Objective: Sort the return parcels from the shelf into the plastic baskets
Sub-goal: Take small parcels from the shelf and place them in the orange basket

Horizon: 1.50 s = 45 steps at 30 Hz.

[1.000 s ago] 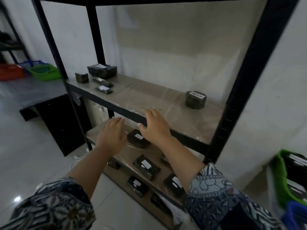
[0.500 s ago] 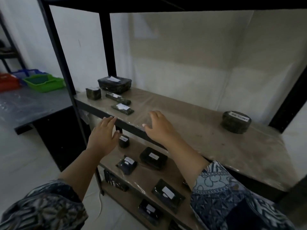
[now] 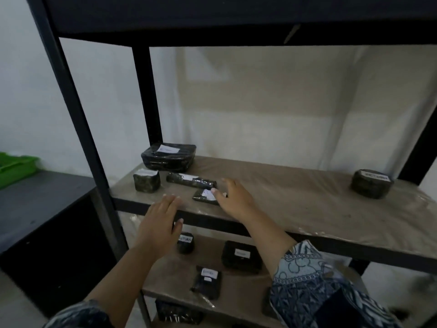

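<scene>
**Spotter:** What's in front of you?

**Operator:** The middle shelf [image 3: 295,204]. My right hand [image 3: 233,200] hovers over the small flat parcel [image 3: 203,197] near the front edge. Its fingers are spread and straight and grip nothing. I can't tell whether the thumb touches the parcel. My left hand [image 3: 158,223] lies flat and relaxed at the shelf's front lip, and it is empty too.

**Spotter:** How will that parcel handle?

**Operator:** I'd judge it light and thin, a soft pouch in glossy black wrap, so probably slippery and floppy. It lies flat on the board, so there's little edge to get under. I'd drag it to the lip, then pinch it across its short sides, thumb on top and fingers beneath.

**Spotter:** And its neighbours?

**Operator:** The long parcel [image 3: 191,182] lies just behind it. The cube parcel [image 3: 146,183] and the big box parcel [image 3: 169,156] are farther left, and a round parcel [image 3: 371,187] sits well apart on the right. The box looks stiff, and I'd take it with both hands. The green basket [image 3: 16,166] sits on the table [image 3: 35,202] to the left.
</scene>
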Motion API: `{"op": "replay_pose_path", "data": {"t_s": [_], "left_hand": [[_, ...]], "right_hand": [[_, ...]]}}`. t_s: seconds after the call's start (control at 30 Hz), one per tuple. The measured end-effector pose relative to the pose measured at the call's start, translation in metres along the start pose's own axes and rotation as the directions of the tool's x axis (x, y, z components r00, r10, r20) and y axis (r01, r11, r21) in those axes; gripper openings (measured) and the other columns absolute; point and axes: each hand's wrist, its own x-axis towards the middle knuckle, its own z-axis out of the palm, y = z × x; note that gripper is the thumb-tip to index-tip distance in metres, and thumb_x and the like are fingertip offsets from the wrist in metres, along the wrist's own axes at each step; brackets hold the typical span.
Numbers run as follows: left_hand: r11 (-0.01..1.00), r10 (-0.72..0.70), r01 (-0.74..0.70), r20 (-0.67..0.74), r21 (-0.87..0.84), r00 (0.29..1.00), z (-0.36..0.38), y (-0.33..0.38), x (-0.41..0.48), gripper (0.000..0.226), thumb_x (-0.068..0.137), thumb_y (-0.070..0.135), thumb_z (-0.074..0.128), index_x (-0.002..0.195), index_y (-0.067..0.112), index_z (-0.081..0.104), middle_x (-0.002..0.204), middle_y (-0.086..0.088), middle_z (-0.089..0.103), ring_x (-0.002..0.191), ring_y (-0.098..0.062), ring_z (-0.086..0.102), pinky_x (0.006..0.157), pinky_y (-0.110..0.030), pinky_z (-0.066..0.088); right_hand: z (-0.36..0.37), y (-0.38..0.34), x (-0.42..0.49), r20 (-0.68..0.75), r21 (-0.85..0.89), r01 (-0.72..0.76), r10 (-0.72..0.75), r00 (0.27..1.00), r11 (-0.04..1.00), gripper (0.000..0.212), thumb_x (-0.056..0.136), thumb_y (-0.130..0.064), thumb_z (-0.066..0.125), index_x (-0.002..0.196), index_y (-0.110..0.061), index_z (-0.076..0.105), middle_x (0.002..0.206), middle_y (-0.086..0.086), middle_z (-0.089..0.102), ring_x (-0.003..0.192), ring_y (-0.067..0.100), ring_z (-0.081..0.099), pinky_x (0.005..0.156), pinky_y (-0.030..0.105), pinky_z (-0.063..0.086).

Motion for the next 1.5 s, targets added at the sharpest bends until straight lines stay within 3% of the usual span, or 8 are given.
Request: {"op": "replay_pose_path", "data": {"t_s": [0.13, 0.23, 0.33, 0.63, 0.83, 1.13, 1.37, 1.5], "left_hand": [[0.998, 0.045, -0.044, 0.022, -0.054, 0.999, 0.011, -0.018, -0.004, 0.057, 0.088, 0.037, 0.046, 0.140, 0.013, 0.040, 0.145, -0.007, 0.039, 0.137, -0.023, 0.031, 0.113, -0.038, 0.023], [0.993, 0.077, -0.073, 0.045, -0.091, 0.996, 0.019, -0.025, -0.009, 0.064, 0.088, 0.031, 0.059, 0.144, 0.017, 0.033, 0.150, -0.002, 0.032, 0.141, -0.019, 0.022, 0.115, -0.036, 0.017], [0.991, 0.098, -0.091, 0.065, -0.099, 0.993, 0.024, -0.030, -0.009, 0.066, 0.088, 0.034, 0.056, 0.146, 0.018, 0.028, 0.151, -0.001, 0.029, 0.141, -0.017, 0.017, 0.115, -0.035, 0.013], [0.990, 0.123, -0.121, 0.023, -0.070, 0.992, 0.029, -0.039, -0.008, 0.069, 0.080, 0.044, 0.030, 0.142, 0.014, 0.037, 0.147, -0.002, 0.037, 0.138, -0.019, 0.028, 0.116, -0.032, 0.016], [0.982, 0.172, -0.172, -0.006, -0.073, 0.985, 0.023, -0.016, -0.022, 0.061, 0.080, 0.031, 0.052, 0.138, 0.013, 0.043, 0.141, -0.003, 0.045, 0.134, -0.020, 0.036, 0.110, -0.038, 0.023], [0.940, 0.318, -0.314, 0.007, -0.130, 0.948, 0.019, 0.082, -0.026, 0.060, 0.083, 0.026, 0.062, 0.138, 0.010, 0.043, 0.140, -0.007, 0.046, 0.133, -0.023, 0.038, 0.109, -0.039, 0.026], [0.867, 0.452, -0.459, -0.080, -0.194, 0.888, 0.018, 0.213, -0.058, 0.057, 0.082, 0.030, 0.051, 0.134, 0.008, 0.048, 0.136, -0.008, 0.051, 0.128, -0.025, 0.045, 0.104, -0.041, 0.034], [0.826, 0.488, -0.490, -0.081, -0.279, 0.869, 0.026, 0.300, -0.083, 0.056, 0.088, 0.027, 0.052, 0.140, 0.011, 0.041, 0.144, -0.006, 0.043, 0.136, -0.022, 0.034, 0.111, -0.039, 0.028]], "right_hand": [[0.009, 0.004, -0.001, 0.028, -0.071, -0.011, 0.013, 1.000, 0.997, 0.074, 0.083, -0.066, 0.052, 0.142, -0.023, 0.038, 0.143, 0.001, 0.041, 0.127, 0.021, 0.043, 0.101, 0.036, 0.040], [0.008, 0.005, 0.000, 0.009, -0.060, 0.004, -0.004, 1.000, 0.998, 0.058, 0.079, -0.058, 0.064, 0.126, -0.024, 0.054, 0.123, -0.002, 0.052, 0.110, 0.016, 0.052, 0.084, 0.026, 0.041], [0.009, 0.008, 0.000, -0.031, -0.060, 0.011, -0.013, 0.999, 0.998, 0.053, 0.081, -0.049, 0.068, 0.124, -0.021, 0.057, 0.119, 0.000, 0.054, 0.105, 0.016, 0.052, 0.078, 0.024, 0.036], [0.006, 0.015, -0.014, -0.163, -0.022, -0.042, 0.038, 0.986, 0.999, 0.059, 0.084, -0.046, 0.066, 0.132, -0.014, 0.052, 0.124, 0.002, 0.054, 0.112, 0.019, 0.051, 0.088, 0.027, 0.040], [-0.014, 0.030, -0.046, -0.203, -0.049, -0.042, 0.031, 0.979, 0.998, 0.057, 0.087, -0.045, 0.063, 0.132, -0.012, 0.052, 0.119, 0.003, 0.049, 0.100, 0.018, 0.052, 0.084, 0.029, 0.043], [-0.101, 0.082, -0.135, -0.310, -0.126, -0.124, 0.080, 0.947, 0.984, 0.057, 0.089, -0.041, 0.063, 0.136, -0.012, 0.049, 0.126, 0.006, 0.052, 0.114, 0.023, 0.050, 0.090, 0.027, 0.037], [-0.172, 0.150, -0.254, -0.425, -0.180, -0.219, 0.125, 0.896, 0.959, 0.055, 0.086, -0.044, 0.065, 0.133, -0.018, 0.052, 0.126, 0.001, 0.058, 0.112, 0.021, 0.055, 0.088, 0.030, 0.041], [-0.212, 0.196, -0.329, -0.471, -0.165, -0.305, 0.197, 0.860, 0.938, 0.056, 0.079, -0.044, 0.072, 0.128, -0.021, 0.057, 0.122, 0.000, 0.061, 0.111, 0.020, 0.056, 0.089, 0.028, 0.042]]}}
